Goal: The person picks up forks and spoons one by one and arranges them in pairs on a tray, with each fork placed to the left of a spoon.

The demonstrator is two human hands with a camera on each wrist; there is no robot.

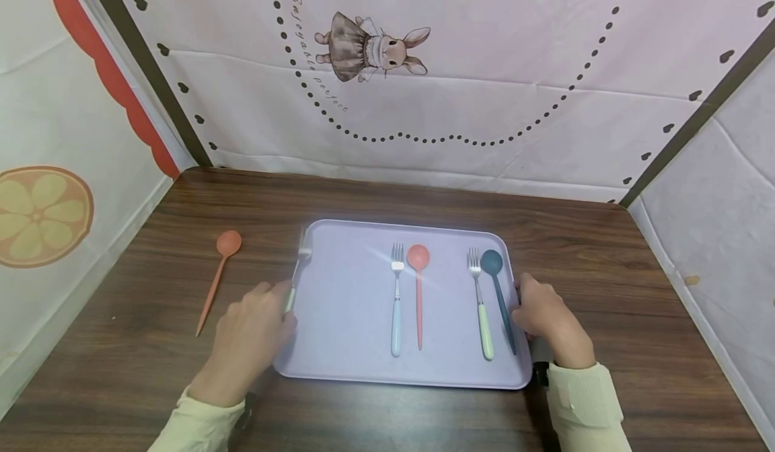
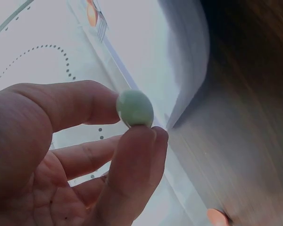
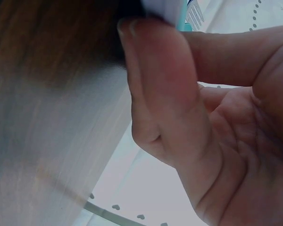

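Observation:
My left hand (image 1: 251, 337) pinches a fork (image 1: 290, 298) by its light green handle, over the left edge of the lilac tray (image 1: 345, 304). The rounded end of that handle (image 2: 135, 108) shows between thumb and fingers in the left wrist view. With its fingertips, my right hand (image 1: 549, 317) grips the tray's right rim. On the tray lie a fork with a blue handle (image 1: 396, 324), a pink spoon (image 1: 418, 258), a fork with a green handle (image 1: 486, 334) and a dark teal spoon (image 1: 492, 264).
An orange spoon (image 1: 228, 243) lies on the wooden table (image 1: 339, 415), left of the tray. A white patterned cloth (image 1: 484, 48) hangs behind the table, and pale side panels stand at left and right.

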